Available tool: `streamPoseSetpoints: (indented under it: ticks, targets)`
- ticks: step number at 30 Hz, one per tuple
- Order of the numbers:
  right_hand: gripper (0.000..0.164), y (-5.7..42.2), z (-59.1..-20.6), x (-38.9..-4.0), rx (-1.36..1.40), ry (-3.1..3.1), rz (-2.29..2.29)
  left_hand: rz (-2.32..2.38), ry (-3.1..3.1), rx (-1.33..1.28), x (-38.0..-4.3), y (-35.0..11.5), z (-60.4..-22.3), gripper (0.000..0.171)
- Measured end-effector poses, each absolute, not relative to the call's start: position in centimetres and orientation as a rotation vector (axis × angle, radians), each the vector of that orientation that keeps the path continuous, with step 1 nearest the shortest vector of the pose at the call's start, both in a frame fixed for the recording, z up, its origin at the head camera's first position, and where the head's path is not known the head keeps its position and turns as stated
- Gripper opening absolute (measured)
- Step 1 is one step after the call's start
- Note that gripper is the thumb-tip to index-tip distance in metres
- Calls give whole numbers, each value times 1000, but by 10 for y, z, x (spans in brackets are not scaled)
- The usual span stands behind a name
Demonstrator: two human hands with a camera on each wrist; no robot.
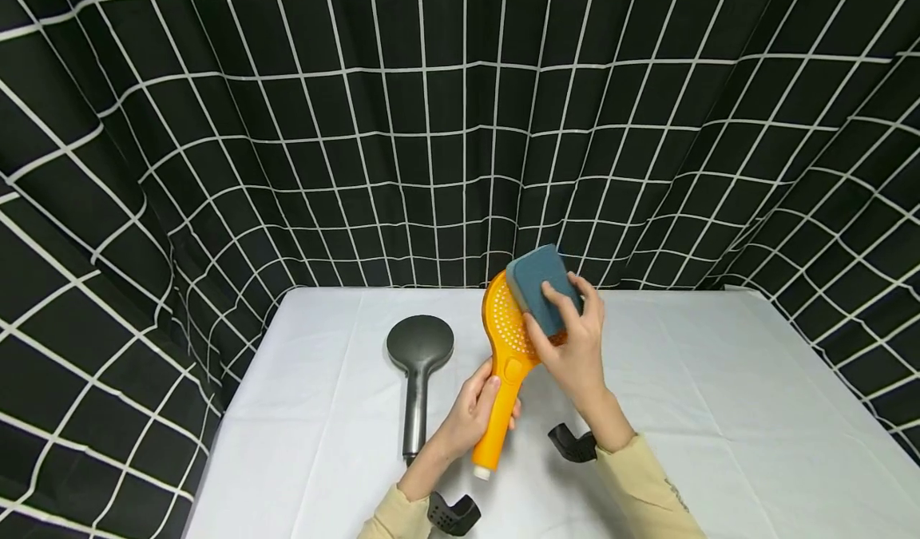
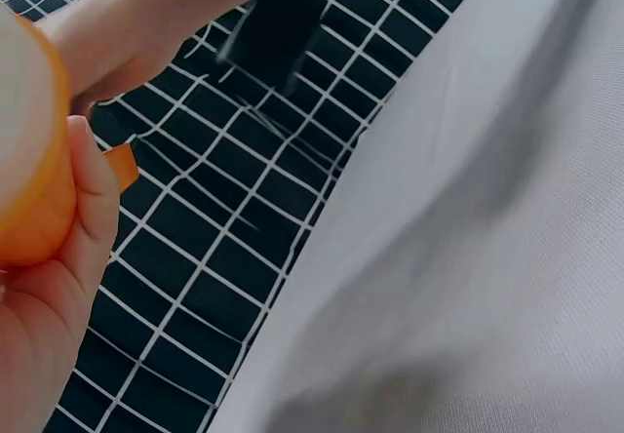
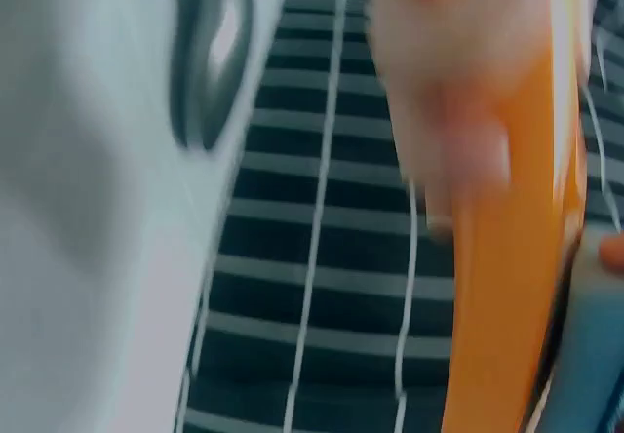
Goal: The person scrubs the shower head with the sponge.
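Note:
An orange shower head (image 1: 512,370) is tilted up above the white table, its round perforated face turned toward the head camera. My left hand (image 1: 470,413) grips its handle, thumb on the front. My right hand (image 1: 576,355) holds a blue sponge (image 1: 541,283) between thumb and fingers, laid over the upper right part of the perforated face. In the left wrist view the handle's end (image 2: 34,140) sits in the left hand's grasp. The right wrist view is blurred; the orange shower head (image 3: 517,257) and an edge of the sponge (image 3: 590,326) show there.
A dark grey shower head (image 1: 420,347) lies on the white table (image 1: 323,475), left of the hands. Behind and at both sides hangs a black curtain (image 1: 460,148) with a white grid. Black wrist mounts (image 1: 454,515) show at both sleeves.

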State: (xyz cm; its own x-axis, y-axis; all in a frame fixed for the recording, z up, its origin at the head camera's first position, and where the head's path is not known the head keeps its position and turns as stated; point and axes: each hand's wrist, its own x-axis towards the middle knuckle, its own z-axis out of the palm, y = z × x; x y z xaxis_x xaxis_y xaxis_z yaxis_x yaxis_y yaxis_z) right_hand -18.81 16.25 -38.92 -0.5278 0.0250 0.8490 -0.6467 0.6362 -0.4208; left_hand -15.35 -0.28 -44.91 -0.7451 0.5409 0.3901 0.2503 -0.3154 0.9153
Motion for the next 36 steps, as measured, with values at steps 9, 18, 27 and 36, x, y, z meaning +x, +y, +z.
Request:
streamPoseSetpoints:
  ticks: [9, 18, 27, 36]
  targets:
    - [37, 151, -387, -183, 703, -1955, 915, 2173, 1706, 1025, -154, -3, -448, 32]
    - [38, 169, -381, -196, 445, -1978, 946, 2188, 1689, 978, -153, -4, -449, 30]
    - [36, 148, -390, -176, 747, -2038, 867, 2193, 1713, 999, -155, -7, -450, 32]
    - [42, 173, -383, -197, 429, -1999, 902, 2219, 1662, 1006, -154, -5, -449, 29]
